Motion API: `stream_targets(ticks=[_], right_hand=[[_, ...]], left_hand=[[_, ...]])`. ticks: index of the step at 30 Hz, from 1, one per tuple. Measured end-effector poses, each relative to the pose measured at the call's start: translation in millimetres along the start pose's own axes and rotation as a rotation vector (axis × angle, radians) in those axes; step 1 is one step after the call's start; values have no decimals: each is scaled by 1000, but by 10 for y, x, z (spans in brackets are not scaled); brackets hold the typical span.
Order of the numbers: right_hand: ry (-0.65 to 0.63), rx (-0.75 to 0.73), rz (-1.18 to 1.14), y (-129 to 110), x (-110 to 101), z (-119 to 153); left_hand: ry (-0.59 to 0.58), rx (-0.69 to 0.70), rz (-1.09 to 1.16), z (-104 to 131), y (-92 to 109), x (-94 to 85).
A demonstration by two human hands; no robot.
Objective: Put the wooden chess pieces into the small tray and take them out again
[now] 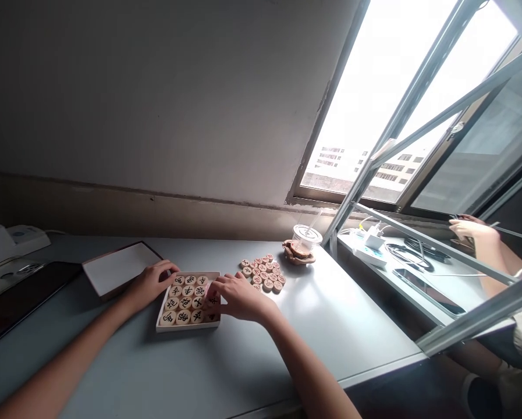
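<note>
A shallow white box (159, 322) lies on the grey table, filled with rows of round wooden Chinese chess pieces (185, 302) that carry dark characters. My left hand (156, 280) grips the box at its upper left edge with curled fingers. Over the right-hand column is my right hand (240, 297), its fingers bent down and close together among the pieces; whatever is between the fingertips is hidden. Beyond that hand, a cluster of loose pieces (267, 273), several with red characters, rests on the table.
The white box lid (123, 267) lies behind my left arm. A dark flat device (29, 297) and a phone (14, 270) are at far left. At the back right, a plastic cup (306, 235) stands in a brown holder. Past a metal frame (374, 169), another person's hand (476, 228) appears.
</note>
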State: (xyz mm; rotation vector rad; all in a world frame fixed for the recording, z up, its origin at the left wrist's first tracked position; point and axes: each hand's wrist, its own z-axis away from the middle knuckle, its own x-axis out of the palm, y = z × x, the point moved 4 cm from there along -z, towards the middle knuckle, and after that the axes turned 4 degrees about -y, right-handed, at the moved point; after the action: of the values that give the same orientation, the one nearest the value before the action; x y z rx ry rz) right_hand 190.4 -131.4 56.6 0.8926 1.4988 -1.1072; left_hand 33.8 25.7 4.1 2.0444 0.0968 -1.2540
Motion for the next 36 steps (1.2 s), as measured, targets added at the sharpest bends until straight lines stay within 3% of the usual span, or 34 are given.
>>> stream_targets(ticks=[7,12,18,24,27,29,32,36], right_hand=[[66,89,-120,104,-40,-62],[162,197,-287,424,-164,6],[28,302,-187,832,-149,165],[-33,341,-228,911,-50,168],[-15,421,-185,944,-108,202],[2,412,-243,897,-185,215],[-16,216,-397,627,-261,159],[10,2,-241,187,-189,36]], left_hand=[[-18,2,4,-1,-16,2],[-5,-4,-1,-9,-35,6],[-2,2,-3,-5,-12,2],[-11,9,-7,3,32,-14],[-15,12,-10,2,29,-12],[-15,16,-8,2,26,-11],[-20,13,3,7,26,-10],[-17,11,12,10,32,-17]])
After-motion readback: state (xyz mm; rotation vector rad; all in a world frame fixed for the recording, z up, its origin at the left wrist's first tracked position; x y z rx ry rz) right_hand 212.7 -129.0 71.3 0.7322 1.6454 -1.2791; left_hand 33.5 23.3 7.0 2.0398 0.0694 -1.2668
